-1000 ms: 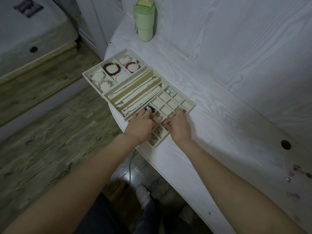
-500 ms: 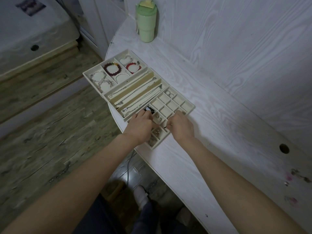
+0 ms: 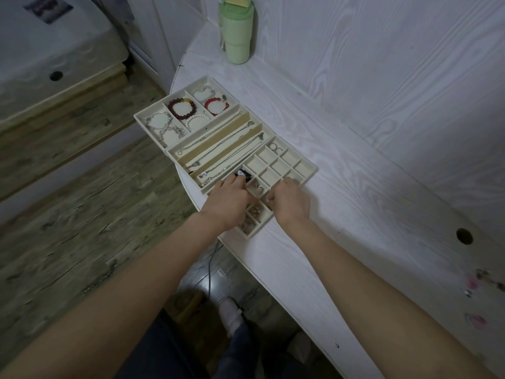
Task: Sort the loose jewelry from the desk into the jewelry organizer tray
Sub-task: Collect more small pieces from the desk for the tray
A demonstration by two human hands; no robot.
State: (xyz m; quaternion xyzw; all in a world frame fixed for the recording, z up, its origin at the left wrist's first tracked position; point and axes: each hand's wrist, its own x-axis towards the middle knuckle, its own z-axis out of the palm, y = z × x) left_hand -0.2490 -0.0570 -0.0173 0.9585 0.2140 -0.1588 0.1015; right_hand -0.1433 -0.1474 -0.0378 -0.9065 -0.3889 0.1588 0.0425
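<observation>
The tabletop (image 3: pixel 341 203) is whitewashed wood with a raised-looking grain, matt, and the wall panel (image 3: pixel 382 64) behind it shares that finish. The jewelry organizer tray (image 3: pixel 307 170) looks soft and matt — cream, velvety or flocked — with tan dividers in its long slots. In it lie thin metal chains (image 3: pixel 218 149), faintly shiny, a bracelet of glossy dark red beads (image 3: pixel 181 108) and a strand of pearly white beads (image 3: pixel 196 119). The green tumbler (image 3: pixel 236 34) looks like smooth plastic — satin rather than glossy. The floor (image 3: pixel 68 201) is worn, greyish wood-grain planking.
</observation>
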